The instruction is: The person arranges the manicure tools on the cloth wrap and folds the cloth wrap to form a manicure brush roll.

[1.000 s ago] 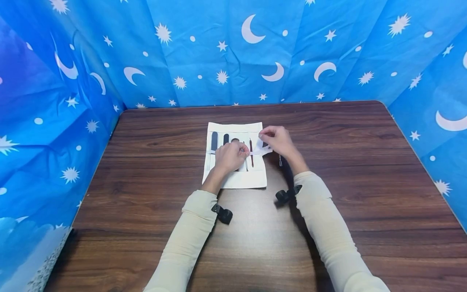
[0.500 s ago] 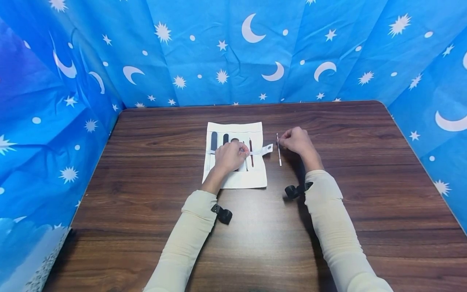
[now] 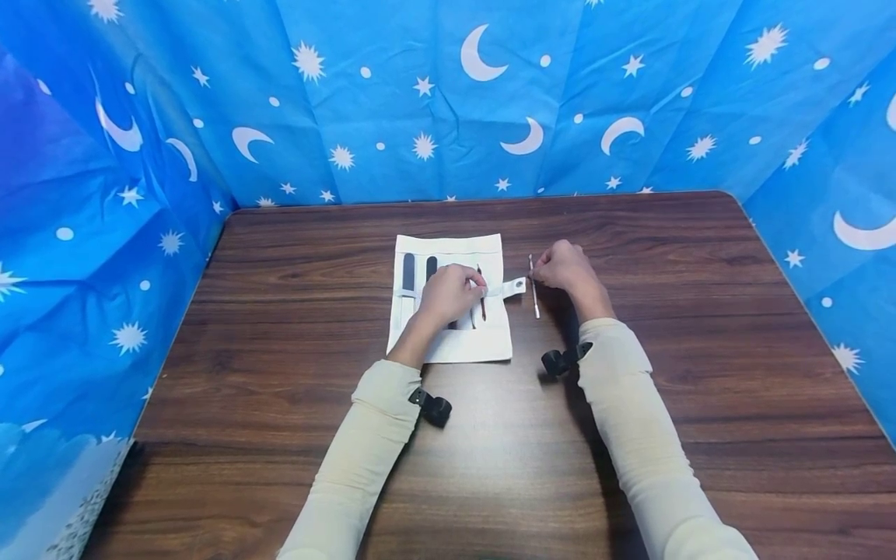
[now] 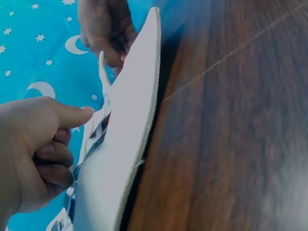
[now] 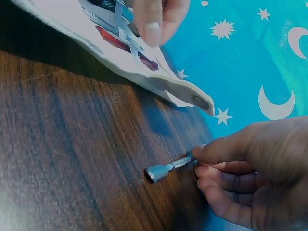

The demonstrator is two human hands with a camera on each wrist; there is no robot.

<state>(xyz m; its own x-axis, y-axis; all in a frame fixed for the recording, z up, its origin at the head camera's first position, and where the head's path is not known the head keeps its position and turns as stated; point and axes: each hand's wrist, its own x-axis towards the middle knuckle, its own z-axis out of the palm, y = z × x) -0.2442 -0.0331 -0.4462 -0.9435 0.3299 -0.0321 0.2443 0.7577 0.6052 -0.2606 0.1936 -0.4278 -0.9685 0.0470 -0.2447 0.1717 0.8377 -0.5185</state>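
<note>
On the table lies an unfolded white case (image 3: 458, 352) with several slim tools under an elastic band; a red-brown tool (image 3: 483, 309) is at its right side. My left hand (image 3: 448, 295) is over the case, fingers curled and thumb extended in the left wrist view (image 4: 38, 149), tips close to the band. Whether they pinch the band I cannot tell. To the right of the case's snap tab (image 3: 514, 287), my right hand (image 3: 565, 271) pinches a thin metal tool (image 3: 536, 303). The right wrist view shows its scoop-like end (image 5: 158, 173) low over the wood.
The brown wooden table (image 3: 280, 350) extends around the case. Behind and at both sides hangs a blue cloth (image 3: 392, 93) with white moons and stars. A black wrist camera (image 3: 435, 411) is on the left sleeve, another (image 3: 556, 362) on the right.
My right hand has moved from the case's tab to the metal tool on the right and pinches it. My left hand has shifted slightly right and away from me over the case.
</note>
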